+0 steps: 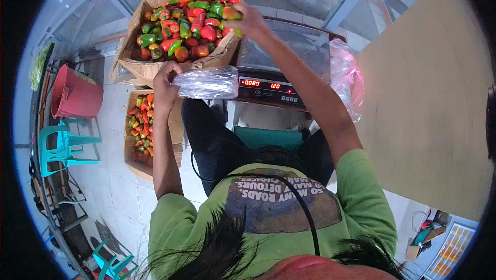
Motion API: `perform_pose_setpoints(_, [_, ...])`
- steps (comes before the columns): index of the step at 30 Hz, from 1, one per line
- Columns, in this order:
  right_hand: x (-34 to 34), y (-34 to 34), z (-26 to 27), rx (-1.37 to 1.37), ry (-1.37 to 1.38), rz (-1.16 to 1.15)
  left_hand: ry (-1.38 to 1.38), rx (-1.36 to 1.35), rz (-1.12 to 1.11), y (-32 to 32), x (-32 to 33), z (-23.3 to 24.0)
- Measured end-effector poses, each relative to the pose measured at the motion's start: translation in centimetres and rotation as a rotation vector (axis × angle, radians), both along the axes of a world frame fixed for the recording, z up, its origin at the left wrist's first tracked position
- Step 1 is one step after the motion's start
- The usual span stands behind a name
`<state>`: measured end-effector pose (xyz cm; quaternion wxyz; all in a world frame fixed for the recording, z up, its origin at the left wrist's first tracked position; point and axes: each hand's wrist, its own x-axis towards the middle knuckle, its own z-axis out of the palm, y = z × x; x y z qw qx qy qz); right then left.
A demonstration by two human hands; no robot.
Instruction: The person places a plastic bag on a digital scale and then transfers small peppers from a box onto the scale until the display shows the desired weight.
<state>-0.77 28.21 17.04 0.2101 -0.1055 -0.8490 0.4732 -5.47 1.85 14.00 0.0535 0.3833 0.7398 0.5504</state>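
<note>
My left hand point(166, 80) grips one end of a clear plastic bag point(207, 82), which lies stretched flat towards the digital scale's lit front panel point(267, 88). Above the right rim of a large cardboard box point(133, 53), my right hand point(250, 20) has its fingers around a red-and-green bell pepper point(232, 13). A second, greenish pepper shows under those fingers, partly hidden. Many red, green and mixed-colour peppers point(186, 28) fill the box. The scale's metal platform point(298, 43) extends beneath my right forearm.
A lower cardboard box point(133, 160) of smaller peppers stands on the floor by my left arm. Pink plastic bags point(347, 74) lie right of the scale, beside a large tan board point(422, 105). A red bin point(77, 92) and teal plastic stool point(66, 146) are at left.
</note>
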Motion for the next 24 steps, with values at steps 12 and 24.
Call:
perform_pose_setpoints(12, [-6.5,-3.5,-3.8,0.407,-0.142,-0.003,-0.083,0.020,0.033,-0.9,-0.8,-1.3])
perform_pose_setpoints(24, [-4.9,-2.2,-3.7,0.230,-0.049,-0.046,-0.182,0.052,-0.033,0.7,-0.2,-1.0])
